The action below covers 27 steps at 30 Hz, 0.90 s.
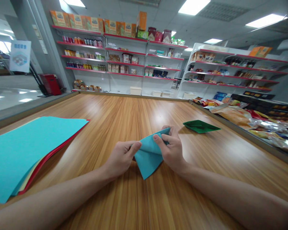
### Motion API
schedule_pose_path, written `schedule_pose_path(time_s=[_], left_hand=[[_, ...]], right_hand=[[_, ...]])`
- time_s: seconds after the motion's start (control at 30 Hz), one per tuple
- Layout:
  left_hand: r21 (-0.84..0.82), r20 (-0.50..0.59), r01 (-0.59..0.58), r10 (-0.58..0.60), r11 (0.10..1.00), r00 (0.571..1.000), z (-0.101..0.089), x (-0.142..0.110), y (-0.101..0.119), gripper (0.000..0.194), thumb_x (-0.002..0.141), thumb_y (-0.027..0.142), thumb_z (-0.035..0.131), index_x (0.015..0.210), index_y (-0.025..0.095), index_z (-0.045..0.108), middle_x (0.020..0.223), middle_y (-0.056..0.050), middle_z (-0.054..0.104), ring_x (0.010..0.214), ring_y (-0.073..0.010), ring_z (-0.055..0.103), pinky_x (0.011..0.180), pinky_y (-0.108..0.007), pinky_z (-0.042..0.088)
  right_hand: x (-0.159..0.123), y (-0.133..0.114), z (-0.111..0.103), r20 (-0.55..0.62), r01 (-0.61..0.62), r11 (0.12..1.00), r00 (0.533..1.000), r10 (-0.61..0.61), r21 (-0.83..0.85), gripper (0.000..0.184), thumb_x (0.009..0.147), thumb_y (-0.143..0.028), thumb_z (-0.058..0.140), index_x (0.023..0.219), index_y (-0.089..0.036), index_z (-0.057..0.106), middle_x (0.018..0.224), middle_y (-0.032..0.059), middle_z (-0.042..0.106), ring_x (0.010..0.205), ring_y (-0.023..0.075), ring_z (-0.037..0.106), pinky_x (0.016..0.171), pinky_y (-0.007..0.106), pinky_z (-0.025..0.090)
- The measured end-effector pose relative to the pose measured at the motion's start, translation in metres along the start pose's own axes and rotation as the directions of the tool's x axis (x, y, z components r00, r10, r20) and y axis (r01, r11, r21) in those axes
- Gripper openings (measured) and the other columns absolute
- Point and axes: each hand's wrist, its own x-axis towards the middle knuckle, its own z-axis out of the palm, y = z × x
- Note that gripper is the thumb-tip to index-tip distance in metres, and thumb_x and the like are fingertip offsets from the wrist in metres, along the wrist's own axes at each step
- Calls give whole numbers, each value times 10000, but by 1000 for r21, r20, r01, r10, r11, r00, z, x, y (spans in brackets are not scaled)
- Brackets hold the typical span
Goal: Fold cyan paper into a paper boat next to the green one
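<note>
Between my two hands is a folded sheet of blue paper [148, 163], held just above the wooden table with one pointed corner hanging down toward me. My left hand [122, 156] pinches its left end, thumb on top. The right end is gripped by my right hand [171, 148], the thumb pressing on the folded upper layer and the fingers curled behind it. Some of the fingers are hidden by the paper. A folded green paper shape [201, 126] with pointed ends lies on the table, beyond my right hand and to its right.
A stack of coloured paper [38, 143], blue on top with cream and red below, lies on the left of the wooden table [105, 204]. Packaged snacks [244, 118] line the right side past a raised edge. Stocked shelves [124, 60] stand behind.
</note>
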Motion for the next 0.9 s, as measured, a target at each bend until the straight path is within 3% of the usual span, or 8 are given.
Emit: schedule_pose_path(time_s=[0.13, 0.4, 0.6, 0.77, 0.9], left_hand=[[-171, 36, 88, -83, 981, 996, 3, -1, 5, 376, 866, 429, 504, 696, 109, 605, 665, -32, 637, 639, -160, 648, 600, -280, 571], [-235, -24, 26, -32, 972, 999, 3, -3, 6, 279, 860, 357, 548, 754, 113, 632, 658, -4, 618, 607, -126, 633, 590, -268, 598], [-201, -59, -5, -8, 980, 998, 3, -4, 5, 308, 883, 356, 509, 835, 110, 688, 680, -15, 639, 597, -138, 643, 559, -282, 604], [-108, -94, -104, 94, 989, 991, 0, -5, 4, 365, 900, 347, 474, 712, 111, 678, 608, -3, 610, 555, -124, 622, 535, -257, 590], [-110, -47, -62, 57, 992, 997, 0, -4, 4, 357, 904, 359, 453, 742, 115, 659, 633, -7, 615, 575, -130, 623, 540, -252, 572]], right_hand=[[2, 8, -1, -44, -17, 1000, 999, 17, -1, 416, 840, -311, 575, 463, -178, 460, 832, 55, 467, 887, 214, 496, 787, 372, 394], [2, 10, -1, -29, -38, 999, 999, 39, 16, 423, 848, -300, 577, 465, -172, 451, 813, 47, 444, 889, 195, 486, 782, 349, 375], [1, 9, -1, -2, -37, 998, 999, 37, 49, 420, 853, -299, 572, 471, -171, 452, 814, 47, 435, 893, 195, 480, 780, 347, 372], [1, 8, 0, 0, -20, 999, 1000, 20, 41, 396, 854, -292, 570, 488, -168, 485, 835, 48, 429, 878, 191, 483, 776, 347, 382], [0, 8, -1, -22, -5, 999, 1000, 5, 32, 394, 854, -291, 569, 489, -169, 484, 844, 51, 429, 883, 197, 485, 793, 356, 387]])
